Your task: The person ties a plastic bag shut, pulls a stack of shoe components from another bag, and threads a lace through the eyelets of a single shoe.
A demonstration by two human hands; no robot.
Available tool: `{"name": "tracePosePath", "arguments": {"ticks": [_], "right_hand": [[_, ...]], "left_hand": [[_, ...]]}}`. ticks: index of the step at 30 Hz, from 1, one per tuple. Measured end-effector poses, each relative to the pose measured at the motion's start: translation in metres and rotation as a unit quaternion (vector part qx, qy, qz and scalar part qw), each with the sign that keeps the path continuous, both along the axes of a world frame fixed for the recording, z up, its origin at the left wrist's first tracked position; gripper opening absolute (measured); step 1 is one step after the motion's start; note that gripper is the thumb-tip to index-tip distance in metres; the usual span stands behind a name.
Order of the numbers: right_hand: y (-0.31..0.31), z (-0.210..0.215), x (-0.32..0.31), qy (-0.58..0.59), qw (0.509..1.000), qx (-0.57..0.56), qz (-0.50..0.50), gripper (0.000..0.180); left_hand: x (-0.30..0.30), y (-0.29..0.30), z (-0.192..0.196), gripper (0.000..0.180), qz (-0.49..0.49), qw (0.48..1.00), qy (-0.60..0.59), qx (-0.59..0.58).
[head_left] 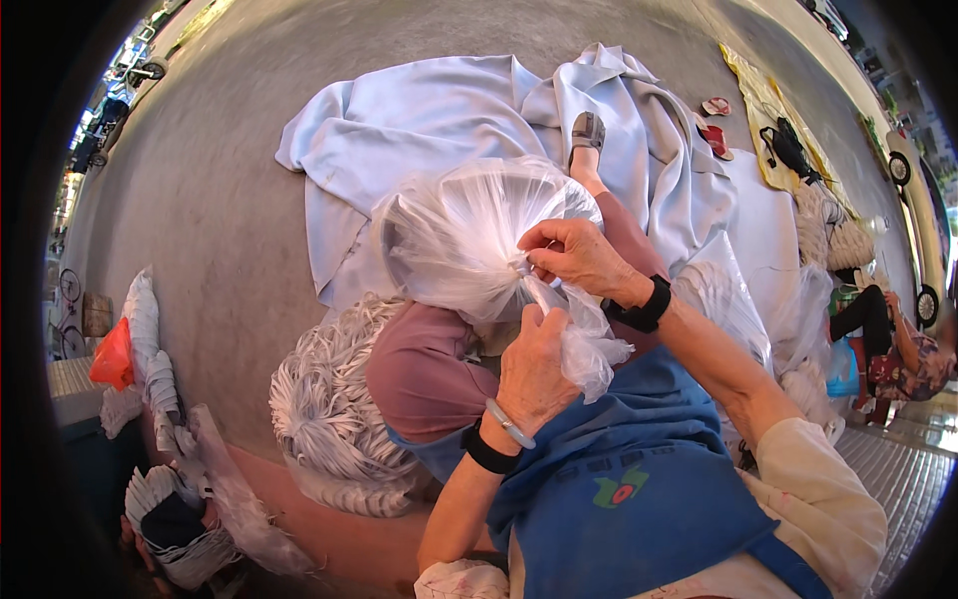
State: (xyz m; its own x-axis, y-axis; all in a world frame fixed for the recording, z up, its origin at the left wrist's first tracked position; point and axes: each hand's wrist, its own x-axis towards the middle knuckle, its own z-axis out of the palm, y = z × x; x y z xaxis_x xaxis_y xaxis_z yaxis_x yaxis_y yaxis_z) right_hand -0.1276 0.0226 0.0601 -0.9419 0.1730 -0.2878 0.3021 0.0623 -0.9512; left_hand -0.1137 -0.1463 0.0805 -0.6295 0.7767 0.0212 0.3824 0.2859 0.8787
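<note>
A full clear plastic bag [461, 232] of white pieces rests on my lap. My right hand [576, 257] pinches the bag's twisted neck from above. My left hand [532, 371] grips the loose tail of the same bag just below it. Both wrists wear black bands, and the left one also has a pale bangle. I sit in a blue apron [619, 489] with one leg stretched out onto a pale blue cloth [419, 125].
A heap of white looped pieces [334, 419] lies by my left knee on the grey concrete ground [215, 190]. More bagged white bundles [160, 369] and an orange bag [113, 354] sit at left. Another seated person [903, 344] is at right, near filled bags [798, 329].
</note>
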Motion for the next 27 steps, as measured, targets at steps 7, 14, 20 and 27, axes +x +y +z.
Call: {"name": "tracePosePath", "arguments": {"ticks": [7, 14, 20, 27], "right_hand": [[-0.005, 0.025, 0.015, -0.094, 0.989, 0.074, 0.092, 0.031], [0.0, -0.002, 0.019, -0.107, 0.987, -0.093, 0.078, 0.024], [0.006, 0.002, 0.025, -0.128, 0.938, -0.32, 0.023, 0.018], [-0.017, 0.0, 0.034, -0.173, 0.884, -0.434, -0.009, 0.021]], "left_hand": [[0.001, 0.004, 0.002, 0.037, -0.009, 1.0, 0.02, 0.006], [-0.002, 0.005, -0.008, 0.029, -0.068, 0.997, 0.039, 0.001], [-0.034, -0.008, -0.011, 0.023, 0.073, 0.866, -0.456, 0.192], [-0.05, 0.006, -0.046, 0.034, 0.145, 0.904, -0.399, 0.049]]}}
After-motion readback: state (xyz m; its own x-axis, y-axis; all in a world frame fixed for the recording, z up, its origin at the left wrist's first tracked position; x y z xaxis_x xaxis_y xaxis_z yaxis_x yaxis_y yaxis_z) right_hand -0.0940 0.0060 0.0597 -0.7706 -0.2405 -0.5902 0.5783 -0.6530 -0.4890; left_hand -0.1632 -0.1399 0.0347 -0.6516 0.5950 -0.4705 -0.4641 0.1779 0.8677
